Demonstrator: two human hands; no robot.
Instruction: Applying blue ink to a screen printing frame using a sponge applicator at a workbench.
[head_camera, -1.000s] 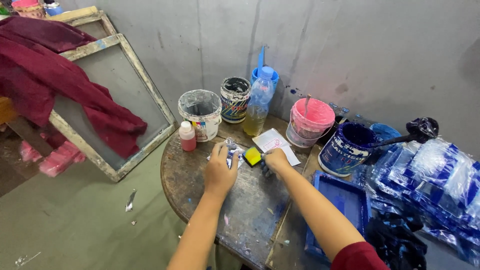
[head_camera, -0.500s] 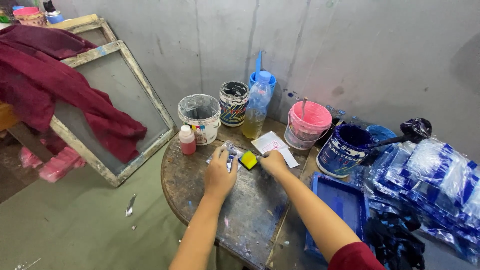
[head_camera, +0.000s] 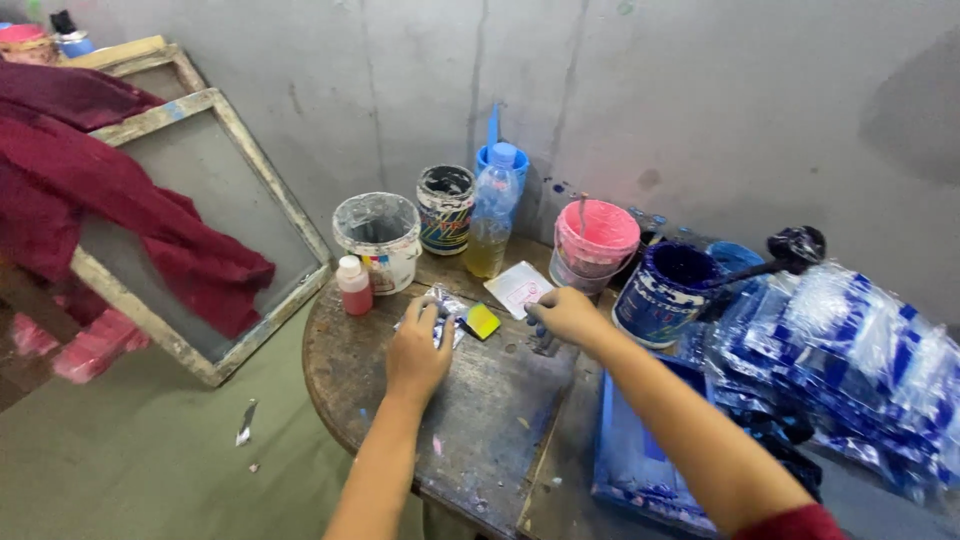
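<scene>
Left hand (head_camera: 418, 352) presses flat, fingers spread, on a crinkled clear plastic wrapper with silver-blue print (head_camera: 442, 312); pinning it, not clenched round it. Right hand (head_camera: 565, 314) curls loosely over the table edge beside a small dark metal piece (head_camera: 545, 345); whether it actually grasps that piece, cannot tell, fingers hide it.

Small yellow square block (head_camera: 483, 320) lies between the hands, just at 3 o'clock of the wrapper, touching or nearly so. White square paper sachet with pink print (head_camera: 518, 288) sits at 12 o'clock of the right hand. All on a round, paint-stained wooden table (head_camera: 480, 430).

Outward: small pink bottle with white cap (head_camera: 353, 285) at 10 o'clock of the left hand, white plastic bucket lined with clear film (head_camera: 378, 240) behind it, black-rimmed striped tin (head_camera: 445, 208), clear plastic bottle of yellowish liquid with blue cap (head_camera: 492, 222), pink paint tub (head_camera: 594, 243), dark blue paint bucket (head_camera: 665, 290) at 2 o'clock of the right hand.

Risk, judged: right forearm is near the blue bucket and pink tub; a wide elbow swing could tip or smear paint. Wrapper looks slippery; it could slide under the palm and knock the yellow block off.
</scene>
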